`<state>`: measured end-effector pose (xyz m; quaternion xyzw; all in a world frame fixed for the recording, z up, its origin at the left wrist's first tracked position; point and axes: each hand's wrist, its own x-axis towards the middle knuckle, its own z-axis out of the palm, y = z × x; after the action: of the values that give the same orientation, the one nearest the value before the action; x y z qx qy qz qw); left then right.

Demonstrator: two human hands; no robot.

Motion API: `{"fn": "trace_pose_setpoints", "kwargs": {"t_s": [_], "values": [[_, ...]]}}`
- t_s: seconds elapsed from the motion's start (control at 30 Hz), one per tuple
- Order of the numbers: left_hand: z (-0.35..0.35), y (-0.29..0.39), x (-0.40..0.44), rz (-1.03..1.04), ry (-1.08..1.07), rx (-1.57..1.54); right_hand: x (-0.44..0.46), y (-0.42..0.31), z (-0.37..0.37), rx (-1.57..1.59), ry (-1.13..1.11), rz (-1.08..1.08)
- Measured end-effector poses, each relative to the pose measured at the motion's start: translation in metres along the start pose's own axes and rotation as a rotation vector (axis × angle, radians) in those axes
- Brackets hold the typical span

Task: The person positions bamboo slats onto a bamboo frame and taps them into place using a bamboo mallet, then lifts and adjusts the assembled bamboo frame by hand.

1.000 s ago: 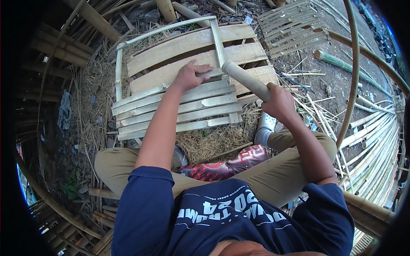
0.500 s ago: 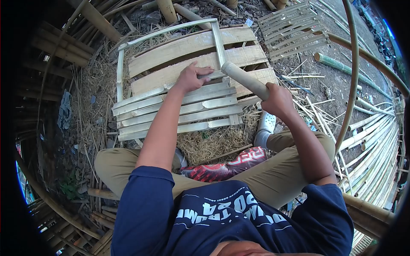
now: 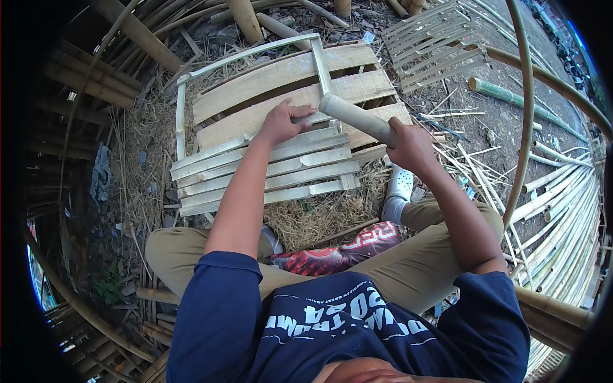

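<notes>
My left hand [image 3: 285, 122] rests on the upper slat of a split-bamboo frame [image 3: 255, 179], its fingers spread and pointing right. In my right hand [image 3: 410, 143] is a thick, pale bamboo tube [image 3: 357, 119], gripped at its near end. The tube's far end lies over the right upright of the frame [image 3: 322, 64], near the upper slat. Several slats sit side by side in the lower part of the frame. Wide wooden boards [image 3: 255, 96] lie beneath it. Whether my left fingers pinch the slat is hard to tell.
A finished-looking slatted panel [image 3: 434, 48] lies at the upper right. Beside it is a green bamboo pole [image 3: 498, 91]. Many long bamboo strips [image 3: 562, 223] are heaped on the right. A curved pole [image 3: 527, 108] rises near my right arm. Dry shavings [image 3: 319, 220] cover ground near my legs.
The bamboo tube and my right hand have shifted slightly left. My left hand stays on the slat at nearly the same place. The whole view has moved a little.
</notes>
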<state>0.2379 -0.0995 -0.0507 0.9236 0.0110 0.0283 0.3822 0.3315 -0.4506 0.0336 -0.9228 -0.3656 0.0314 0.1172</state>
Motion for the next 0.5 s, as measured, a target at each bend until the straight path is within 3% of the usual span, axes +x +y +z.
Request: {"fn": "trace_pose_setpoints", "kwargs": {"t_s": [0.33, 0.43, 0.5], "values": [[0.001, 0.002, -0.001, 0.033, 0.032, 0.018, 0.002, 0.002, 0.009, -0.05, 0.003, -0.008], [0.002, 0.001, 0.0, 0.027, 0.051, 0.028, -0.003, -0.009, 0.001, 0.136, 0.344, -0.119], [0.004, -0.002, 0.0, 0.028, 0.073, 0.022, -0.005, -0.017, 0.001, 0.169, 0.448, -0.147]]}}
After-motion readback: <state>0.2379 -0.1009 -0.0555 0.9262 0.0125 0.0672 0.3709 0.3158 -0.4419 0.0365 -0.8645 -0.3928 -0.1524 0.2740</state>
